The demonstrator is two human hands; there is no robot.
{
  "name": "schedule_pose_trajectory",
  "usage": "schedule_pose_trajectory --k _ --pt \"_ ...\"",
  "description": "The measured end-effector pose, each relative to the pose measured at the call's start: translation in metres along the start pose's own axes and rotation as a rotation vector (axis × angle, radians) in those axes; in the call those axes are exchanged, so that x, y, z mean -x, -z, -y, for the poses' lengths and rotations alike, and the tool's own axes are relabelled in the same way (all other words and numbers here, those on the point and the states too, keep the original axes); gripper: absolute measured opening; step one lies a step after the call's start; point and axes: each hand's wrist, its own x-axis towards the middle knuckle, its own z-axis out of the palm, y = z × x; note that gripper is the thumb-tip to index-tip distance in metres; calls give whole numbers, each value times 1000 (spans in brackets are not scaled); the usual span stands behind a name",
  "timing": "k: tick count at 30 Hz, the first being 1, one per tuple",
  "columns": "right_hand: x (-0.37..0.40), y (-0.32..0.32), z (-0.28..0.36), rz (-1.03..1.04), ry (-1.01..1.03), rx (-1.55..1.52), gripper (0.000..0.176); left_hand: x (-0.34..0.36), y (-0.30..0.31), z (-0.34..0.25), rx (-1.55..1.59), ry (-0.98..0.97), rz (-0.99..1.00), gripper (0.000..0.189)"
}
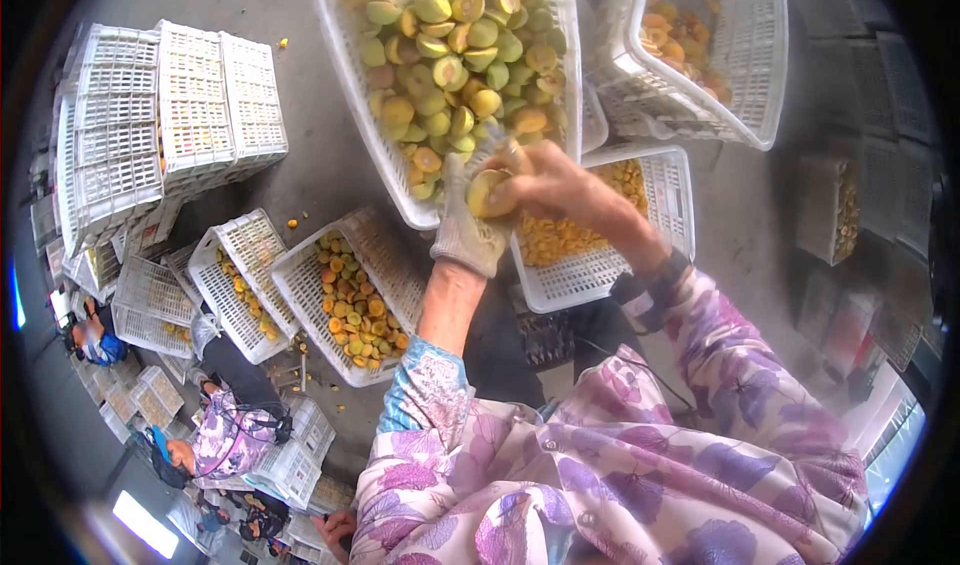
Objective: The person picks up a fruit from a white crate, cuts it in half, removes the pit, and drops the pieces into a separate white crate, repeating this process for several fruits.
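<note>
Handling step, apparently: gloved left hand [468, 227] and bare right hand [556, 179] curled closed on one fruit [489, 195] at far middle crate [346, 65]; next move likely needs steady grip.

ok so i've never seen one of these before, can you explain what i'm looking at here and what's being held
There's no machine here, just a person's two hands. The single picture comes from a camera worn on their head, looking forward and down, which is why the flowered sleeves reach up from below. The left hand wears a pale glove; the right hand is bare. A yellowish fruit piece is between them, held by the right hand; whether the left grips it too is hard to tell. Just beyond is a large white crate of cut green and yellow fruit. Below the right forearm, a smaller crate holds orange-yellow pieces.
</note>
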Motion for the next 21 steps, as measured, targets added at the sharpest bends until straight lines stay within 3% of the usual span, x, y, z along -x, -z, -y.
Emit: schedule_pose_trajectory --k 2,3,5,8,10,12,13,17,18,20,21 --pt "1 1 -3 -93 436 284 41 -3 -9 0 41 17 -28 52" --pt "9 0 6 -96 442 277 41 -5 -15 0 105 -63 -60 47" --pt "31 1 24 -446 660 514 55 -2 -32 -2 230 -168 -93 39" --pt "33 -1 15 -525 512 668 39 1 -38 -6 139 -201 -40 39" --pt "33 -9 21 -469 488 652 29 14 -52 -8 180 -206 -61 39" --pt "36 -15 33 -436 569 866 25 24 -60 -11 -37 -333 -180 40" --pt "41 -17 42 -409 577 878 23 23 -48 -11 -228 -473 -41 40" --pt "47 -22 46 -349 539 1082 20 22 -56 -25 -8 -332 -94 41" --pt "47 -24 48 -349 552 1091 20 28 -64 -27 -3 -343 -83 41" --pt "48 -28 50 -365 507 1049 53 38 -79 -26 -138 -408 -73 42" --pt "50 -30 57 -409 500 1043 53 39 -82 -25 -126 -443 -10 42"
